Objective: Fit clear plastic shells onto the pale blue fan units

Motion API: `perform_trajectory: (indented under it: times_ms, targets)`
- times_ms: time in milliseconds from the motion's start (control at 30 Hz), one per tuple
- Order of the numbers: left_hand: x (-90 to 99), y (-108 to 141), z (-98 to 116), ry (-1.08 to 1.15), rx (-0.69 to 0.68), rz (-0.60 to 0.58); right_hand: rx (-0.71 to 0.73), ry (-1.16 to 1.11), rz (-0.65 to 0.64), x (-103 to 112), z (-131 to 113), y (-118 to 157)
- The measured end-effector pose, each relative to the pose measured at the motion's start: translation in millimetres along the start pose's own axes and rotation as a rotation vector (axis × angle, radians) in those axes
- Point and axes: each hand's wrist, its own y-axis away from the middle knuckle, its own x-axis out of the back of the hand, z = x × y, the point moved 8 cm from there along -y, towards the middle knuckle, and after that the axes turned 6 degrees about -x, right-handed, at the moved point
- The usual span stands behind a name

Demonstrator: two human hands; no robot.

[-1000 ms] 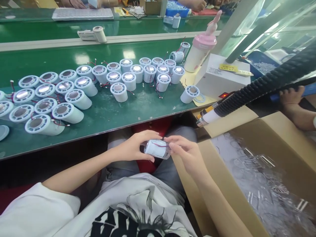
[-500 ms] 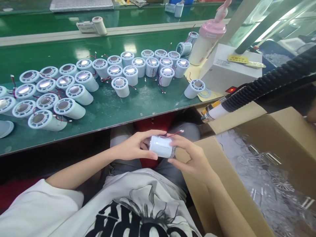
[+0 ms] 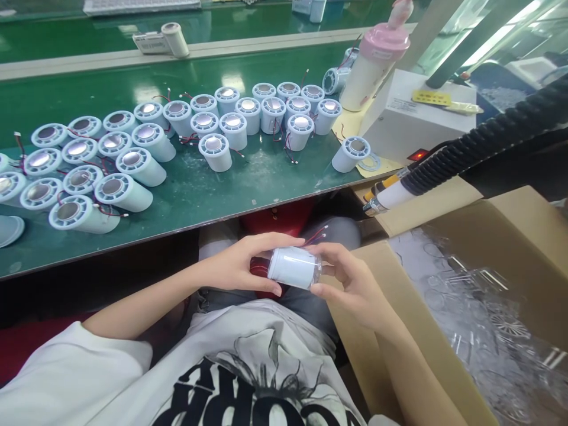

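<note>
Above my lap, a light-blue cylindrical housing point(image 3: 290, 267) lies sideways between my two hands, with a clear plastic sleeve or cup around its right end. My left hand point(image 3: 246, 265) grips its left end, thumb below and fingers over the top. At the clear right end, my right hand point(image 3: 348, 281) curls its thumb and fingers around the rim. Thin red wires point(image 3: 316, 235) with small white connectors stick up behind the housing. Several similar cylinders point(image 3: 215, 152) with round silvery centres stand on the green table point(image 3: 195, 204) in front of me.
At my right, an open cardboard box point(image 3: 402, 313) holds many clear plastic parts point(image 3: 479, 307). A black corrugated hose point(image 3: 483, 139) crosses above it. A white machine point(image 3: 412, 121) and a pink-lidded bottle point(image 3: 373, 65) stand at the table's right. The table's front edge runs just beyond my hands.
The housing has shifted slightly right, and its clear end shows more. My right fingers have moved from its side to around that end. The view has tilted slightly.
</note>
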Motion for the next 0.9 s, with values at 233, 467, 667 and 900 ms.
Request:
perform_trajectory:
  times_ms: [233,467,667,900]
  targets:
    - [1.0,-1,7,-0.078,-0.097,-0.023,-0.141,-0.197,-0.011,-4,7,-3]
    - [0.0,0,5,-0.047,-0.092,-0.022,-0.27,-0.337,-0.002,-8,17,-6]
    - [0.5,-1,2,-0.03,-0.079,-0.022,-0.372,-0.518,0.021,-14,36,-7]
    - [0.1,-1,4,-0.017,-0.127,-0.026,-0.49,-0.602,-0.045,-29,47,-8]
